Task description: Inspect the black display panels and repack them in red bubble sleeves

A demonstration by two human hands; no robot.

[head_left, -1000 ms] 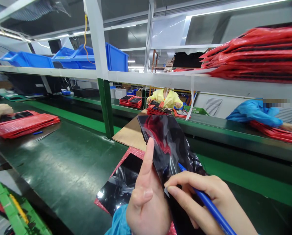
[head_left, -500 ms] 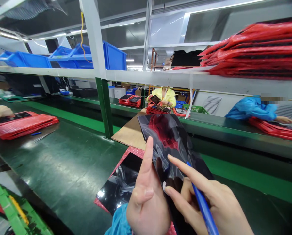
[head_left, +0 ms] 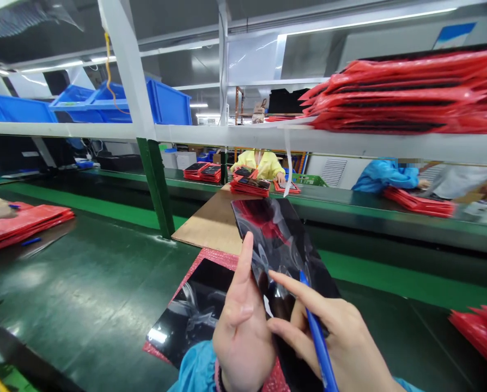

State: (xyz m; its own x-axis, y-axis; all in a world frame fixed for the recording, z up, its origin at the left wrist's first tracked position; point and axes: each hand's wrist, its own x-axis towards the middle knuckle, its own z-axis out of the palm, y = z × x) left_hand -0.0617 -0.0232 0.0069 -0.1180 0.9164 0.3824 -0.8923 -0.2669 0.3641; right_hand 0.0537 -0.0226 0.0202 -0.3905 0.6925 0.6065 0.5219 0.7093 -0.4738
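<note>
My left hand [head_left: 247,326] holds up a glossy black screen panel [head_left: 304,239] by its left edge; one finger points up along that edge and others are hidden behind it. My right hand [head_left: 333,332] grips a blue pen [head_left: 317,332], its index fingertip at the panel's face and its thumb near the left edge. A small white tab [head_left: 267,306] shows beside that thumb. The panel's surface reflects light in wrinkled streaks and shows a red reflection. A second black panel [head_left: 198,305] lies on pink bubble wrap [head_left: 221,258] to the left.
A brown board [head_left: 211,223] lies ahead on the green bench [head_left: 104,283]. Red-wrapped stacks sit on the left [head_left: 35,220], at the right edge [head_left: 478,326] and on the overhead shelf [head_left: 402,92]. A green post [head_left: 156,185] stands front left. Co-workers [head_left: 260,160] sit across the line.
My view has swung slightly right, so the surroundings shift left. My right index fingertip and pen have moved slightly left and down. The white tab shows longer beside my thumb.
</note>
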